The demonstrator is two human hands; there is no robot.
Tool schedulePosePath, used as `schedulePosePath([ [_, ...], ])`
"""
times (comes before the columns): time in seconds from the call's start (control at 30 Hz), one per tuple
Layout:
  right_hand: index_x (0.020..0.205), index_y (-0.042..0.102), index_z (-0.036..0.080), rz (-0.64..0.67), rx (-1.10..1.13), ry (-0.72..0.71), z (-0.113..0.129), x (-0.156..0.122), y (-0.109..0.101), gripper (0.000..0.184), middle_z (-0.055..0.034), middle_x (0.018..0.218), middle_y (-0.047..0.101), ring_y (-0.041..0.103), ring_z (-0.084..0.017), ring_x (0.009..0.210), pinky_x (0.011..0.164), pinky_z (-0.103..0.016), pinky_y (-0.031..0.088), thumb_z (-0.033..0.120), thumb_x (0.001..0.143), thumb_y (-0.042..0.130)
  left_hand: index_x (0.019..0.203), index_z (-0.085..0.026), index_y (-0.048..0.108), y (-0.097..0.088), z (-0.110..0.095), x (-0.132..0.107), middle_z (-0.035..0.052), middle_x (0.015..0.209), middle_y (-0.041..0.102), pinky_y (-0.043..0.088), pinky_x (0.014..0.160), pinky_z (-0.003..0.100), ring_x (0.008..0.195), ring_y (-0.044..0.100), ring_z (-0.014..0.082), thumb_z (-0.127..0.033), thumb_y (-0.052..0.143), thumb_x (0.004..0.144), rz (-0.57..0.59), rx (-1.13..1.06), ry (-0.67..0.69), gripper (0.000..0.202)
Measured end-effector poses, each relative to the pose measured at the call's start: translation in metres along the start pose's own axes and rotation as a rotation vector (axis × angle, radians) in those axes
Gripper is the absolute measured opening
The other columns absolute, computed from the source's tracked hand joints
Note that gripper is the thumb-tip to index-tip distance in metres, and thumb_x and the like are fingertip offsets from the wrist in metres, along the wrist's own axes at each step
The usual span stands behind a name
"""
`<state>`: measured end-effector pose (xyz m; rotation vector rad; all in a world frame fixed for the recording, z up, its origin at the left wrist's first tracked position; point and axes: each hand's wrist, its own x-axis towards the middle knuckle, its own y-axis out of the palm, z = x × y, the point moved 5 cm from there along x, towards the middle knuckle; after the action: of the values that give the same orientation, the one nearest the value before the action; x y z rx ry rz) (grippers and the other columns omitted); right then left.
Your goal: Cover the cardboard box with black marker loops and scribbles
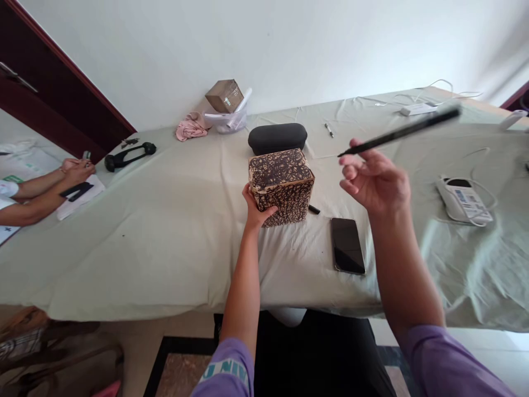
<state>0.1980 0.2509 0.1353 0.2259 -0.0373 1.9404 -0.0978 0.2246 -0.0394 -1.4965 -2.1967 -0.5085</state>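
Note:
A cardboard box point(285, 190) scribbled over with black lines stands on the cloth-covered table. My left hand point(254, 209) grips its left side, thumb on the near face and fingers along the left edge. In the air to the right of the box, my right hand point(378, 179) is turned partly palm up and holds a black marker point(407, 131) between its fingers. The marker's thin tip points left toward the box; its far end is blurred. A black pen cap point(314, 209) lies by the box's lower right corner. A dark phone point(347, 246) rests nearer the table edge.
Behind the box lies a black zip case point(278, 138). A plastic bin point(226, 121) with a small carton point(225, 96) stands by the wall, beside a pink cloth point(192, 127). Cables and a white device point(465, 199) lie right. Another person's hands point(78, 170) are at the far left.

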Motion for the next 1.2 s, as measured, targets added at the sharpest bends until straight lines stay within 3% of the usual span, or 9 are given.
schedulePosePath([
  [0.1,0.092,0.057,0.029,0.019,0.068,-0.232,0.026,0.011,0.035,0.033,0.002,0.068,0.065,0.053,-0.013,0.05,0.047,-0.027,0.034,0.061,0.095,0.058,0.149,-0.035,0.021,0.003,-0.006,-0.002,0.0147,0.153,0.038,0.035,0.128,0.06,0.149,0.046,0.0374,-0.07,0.098,0.054,0.044,0.031,0.061,0.127],
  [0.17,0.092,0.059,0.027,0.084,0.088,-0.339,0.03,0.014,0.061,0.035,0.0035,0.054,0.057,0.042,-0.013,0.043,0.043,-0.029,0.027,0.061,0.1,0.051,0.151,-0.036,0.021,0.006,-0.009,-0.005,0.0147,0.156,0.036,0.037,0.127,0.059,0.15,0.046,0.0371,-0.069,0.099,0.052,0.083,0.055,0.074,0.13],
  [0.27,0.102,0.065,0.024,0.038,-0.097,-0.384,0.024,0.016,0.086,0.025,0.0062,0.05,0.045,0.035,-0.014,0.046,0.047,-0.031,0.027,0.046,0.101,0.053,0.154,-0.038,0.018,0.012,-0.011,-0.008,0.0155,0.16,0.035,0.04,0.126,0.058,0.151,0.046,0.0367,-0.069,0.099,0.055,0.146,0.052,0.077,0.131],
  [0.33,0.095,0.062,0.025,0.018,-0.232,-0.391,0.019,0.015,0.095,0.01,0.0076,0.054,0.038,0.033,-0.013,0.05,0.049,-0.03,0.027,0.035,0.093,0.064,0.155,-0.038,0.015,0.015,-0.012,-0.01,0.0168,0.161,0.034,0.04,0.125,0.059,0.152,0.046,0.0372,-0.068,0.098,0.059,0.173,0.024,0.075,0.13],
  [0.47,0.078,0.057,0.024,0.128,-0.348,-0.401,0.019,0.014,0.105,0.01,0.0056,0.06,0.042,0.037,-0.012,0.056,0.054,-0.029,0.031,0.023,0.085,0.064,0.156,-0.038,0.015,0.021,-0.014,-0.012,0.0172,0.16,0.037,0.045,0.121,0.061,0.148,0.05,0.0379,-0.065,0.098,0.061,0.185,-0.006,0.064,0.128],
  [0.7,0.072,0.055,0.023,0.291,-0.377,-0.358,0.017,0.014,0.116,0.009,0.0055,0.058,0.046,0.037,-0.012,0.058,0.056,-0.03,0.032,0.02,0.079,0.061,0.157,-0.042,0.017,0.026,-0.018,-0.015,0.0139,0.161,0.038,0.046,0.121,0.061,0.151,0.047,0.039,-0.061,0.099,0.063,0.207,-0.035,0.061,0.126],
  [0.97,0.076,0.058,0.023,0.375,-0.39,-0.365,0.017,0.014,0.117,0.005,0.0025,0.067,0.056,0.05,-0.016,0.07,0.064,-0.03,0.041,0.02,0.077,0.063,0.159,-0.04,0.016,0.028,-0.019,-0.013,0.0147,0.163,0.037,0.046,0.122,0.06,0.154,0.045,0.04,-0.064,0.097,0.062,0.192,-0.023,0.1,0.128],
  [1.2,0.081,0.061,0.023,0.362,-0.4,-0.396,0.018,0.014,0.117,0.006,0.0018,0.074,0.059,0.052,-0.016,0.073,0.067,-0.029,0.044,0.02,0.079,0.065,0.158,-0.038,0.018,0.026,-0.023,-0.014,0.0157,0.161,0.037,0.046,0.122,0.061,0.153,0.045,0.0405,-0.065,0.097,0.063,0.181,0.032,0.113,0.127],
])
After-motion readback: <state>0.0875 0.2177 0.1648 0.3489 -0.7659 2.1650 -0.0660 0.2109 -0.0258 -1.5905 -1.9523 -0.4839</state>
